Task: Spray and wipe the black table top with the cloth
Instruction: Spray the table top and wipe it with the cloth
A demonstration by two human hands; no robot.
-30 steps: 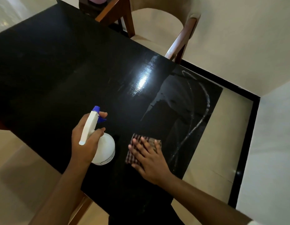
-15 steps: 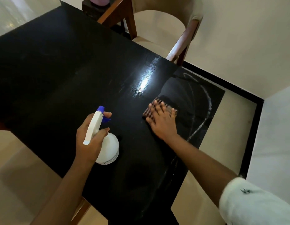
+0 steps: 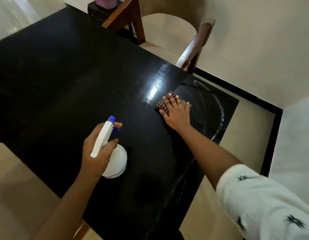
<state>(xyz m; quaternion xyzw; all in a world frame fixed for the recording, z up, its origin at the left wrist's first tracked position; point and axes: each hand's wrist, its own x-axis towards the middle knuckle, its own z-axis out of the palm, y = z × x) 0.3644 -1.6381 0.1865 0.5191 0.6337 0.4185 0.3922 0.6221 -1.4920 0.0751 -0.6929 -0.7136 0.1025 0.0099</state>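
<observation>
The black table top (image 3: 63, 80) fills the middle of the head view. My left hand (image 3: 96, 153) grips a white spray bottle (image 3: 115, 161) with a blue nozzle, held upright just above the near part of the table. My right hand (image 3: 176, 113) lies flat with straight fingers on a checked cloth (image 3: 161, 105), pressing it onto the table's right half. The hand hides most of the cloth. Wet streaks (image 3: 219, 115) curve across the surface to the right of the cloth.
A wooden chair with a cream seat (image 3: 167, 32) stands against the table's far edge. A dark side stand with a purple object (image 3: 105, 4) is at the top. Pale floor with a black border (image 3: 274, 129) lies to the right.
My right hand has slid the cloth away from me, from the near edge toward the far right part of the table. The left hand with the bottle has stayed in place.
</observation>
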